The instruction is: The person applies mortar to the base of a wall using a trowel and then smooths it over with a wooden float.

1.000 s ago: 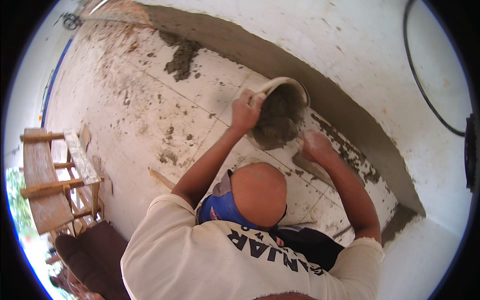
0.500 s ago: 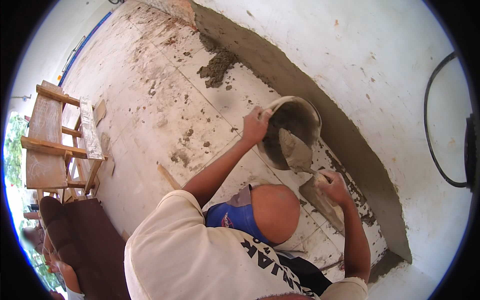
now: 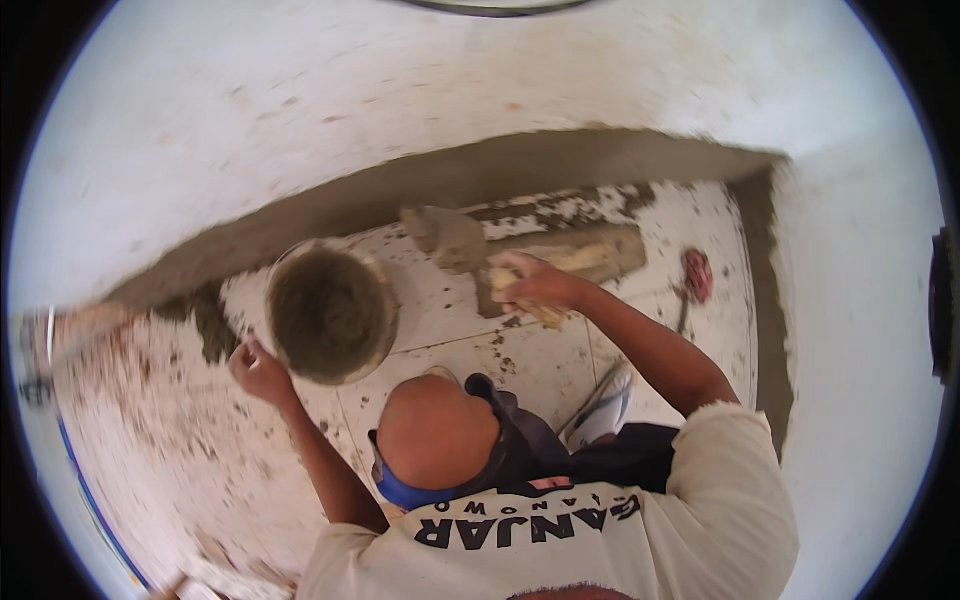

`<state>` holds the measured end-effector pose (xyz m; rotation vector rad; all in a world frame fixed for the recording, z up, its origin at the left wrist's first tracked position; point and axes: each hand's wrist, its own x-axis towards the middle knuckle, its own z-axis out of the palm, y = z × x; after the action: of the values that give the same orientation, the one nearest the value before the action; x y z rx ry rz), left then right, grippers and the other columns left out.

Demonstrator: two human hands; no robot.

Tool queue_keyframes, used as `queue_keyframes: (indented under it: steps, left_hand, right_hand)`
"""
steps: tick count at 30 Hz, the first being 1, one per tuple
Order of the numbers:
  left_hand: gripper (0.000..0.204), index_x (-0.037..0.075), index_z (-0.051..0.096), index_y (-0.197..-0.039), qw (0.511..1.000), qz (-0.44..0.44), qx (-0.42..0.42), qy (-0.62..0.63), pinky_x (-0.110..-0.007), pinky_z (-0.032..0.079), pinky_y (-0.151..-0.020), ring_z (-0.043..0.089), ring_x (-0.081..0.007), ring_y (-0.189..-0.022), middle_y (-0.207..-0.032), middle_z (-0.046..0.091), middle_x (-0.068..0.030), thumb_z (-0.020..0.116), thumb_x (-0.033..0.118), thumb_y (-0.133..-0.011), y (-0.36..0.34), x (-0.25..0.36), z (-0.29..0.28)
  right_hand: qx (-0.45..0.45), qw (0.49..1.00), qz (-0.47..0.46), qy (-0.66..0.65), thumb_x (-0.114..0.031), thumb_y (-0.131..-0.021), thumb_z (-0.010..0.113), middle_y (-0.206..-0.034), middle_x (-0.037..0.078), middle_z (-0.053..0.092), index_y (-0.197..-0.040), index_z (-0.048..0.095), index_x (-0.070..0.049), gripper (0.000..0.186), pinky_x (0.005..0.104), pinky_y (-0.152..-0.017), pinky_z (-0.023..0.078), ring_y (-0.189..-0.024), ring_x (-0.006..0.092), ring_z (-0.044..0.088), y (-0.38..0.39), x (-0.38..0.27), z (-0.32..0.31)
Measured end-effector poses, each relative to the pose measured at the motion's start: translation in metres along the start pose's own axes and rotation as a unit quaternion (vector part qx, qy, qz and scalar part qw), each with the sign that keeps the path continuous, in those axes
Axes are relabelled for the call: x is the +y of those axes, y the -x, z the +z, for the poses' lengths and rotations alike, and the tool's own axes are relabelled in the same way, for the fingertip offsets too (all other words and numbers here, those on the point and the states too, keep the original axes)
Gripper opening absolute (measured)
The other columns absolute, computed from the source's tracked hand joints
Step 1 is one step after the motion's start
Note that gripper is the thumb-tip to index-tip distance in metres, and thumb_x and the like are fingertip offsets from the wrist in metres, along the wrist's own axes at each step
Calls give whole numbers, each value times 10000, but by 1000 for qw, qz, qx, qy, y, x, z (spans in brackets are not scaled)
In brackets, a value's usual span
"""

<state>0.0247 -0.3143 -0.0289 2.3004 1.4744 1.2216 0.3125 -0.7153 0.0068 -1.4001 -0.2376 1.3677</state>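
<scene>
My right hand [image 3: 530, 280] grips a trowel handle, its mortar-covered blade [image 3: 445, 235] reaching toward the wall's grey mortar band [image 3: 360, 180]. Beneath that hand lies a mortar-coated float [image 3: 600, 250] with a pale wooden handle. My left hand [image 3: 260, 370] is closed, just off the lower left of the round bucket [image 3: 330, 310], which stands upright with mortar inside; what those fingers hold, if anything, I cannot make out. A heap of mortar [image 3: 215, 320] lies left of the bucket.
My bare knee [image 3: 435, 430] and shoe [image 3: 600, 400] are below the bucket and float. A reddish object [image 3: 697, 275] lies near the right corner. White walls [image 3: 500, 70] bound the tiled, spattered floor [image 3: 150, 400]; wooden pieces [image 3: 210, 565] show at lower left.
My view has turned toward the right-hand corner. My left hand has let go of the bucket, now standing upright; my right hand has lifted the loaded trowel out of it.
</scene>
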Motion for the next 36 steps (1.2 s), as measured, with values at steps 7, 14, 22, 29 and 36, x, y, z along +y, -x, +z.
queue_keyframes:
  steps: [7,14,22,29,36]
  left_hand:
    - [171,17,671,-919,965,102,-100,222,-331,501,-709,602,-174,-760,-858,646,-66,696,186,-933,-1,175,9]
    - [164,17,651,-927,870,193,-221,397,-254,463,-651,544,-97,-728,-862,622,-20,688,175,-950,6,281,12]
    - [106,15,624,-932,775,304,-323,451,-234,451,-710,534,-96,-767,-864,601,-23,667,110,-952,23,376,-43]
    - [163,9,609,-934,731,481,-355,330,-288,457,-686,568,-184,-770,-849,604,-85,695,145,-911,27,424,-145]
    - [281,-2,614,-928,667,492,-459,320,-290,450,-681,554,-187,-741,-809,613,-91,761,225,-853,76,454,-191]
  right_hand:
    - [208,958,-64,-189,-169,-922,618,-736,79,596,-1300,458,31,457,295,-475,464,-571,142,566,6,63,23]
    - [377,827,-190,-372,-171,-959,534,-762,62,580,-1057,534,-55,151,283,-475,474,-580,131,554,-9,85,36]
    - [517,614,-367,-470,-111,-955,525,-798,46,543,-1046,493,-76,103,285,-529,496,-638,144,564,3,66,-35]
    - [710,502,-253,-425,-85,-859,632,-878,91,576,-1112,466,-51,304,377,-616,549,-703,205,629,-25,48,-114]
    - [611,609,-286,-417,-158,-841,685,-1070,176,606,-1294,471,-12,521,420,-815,513,-893,287,631,-72,17,-133]
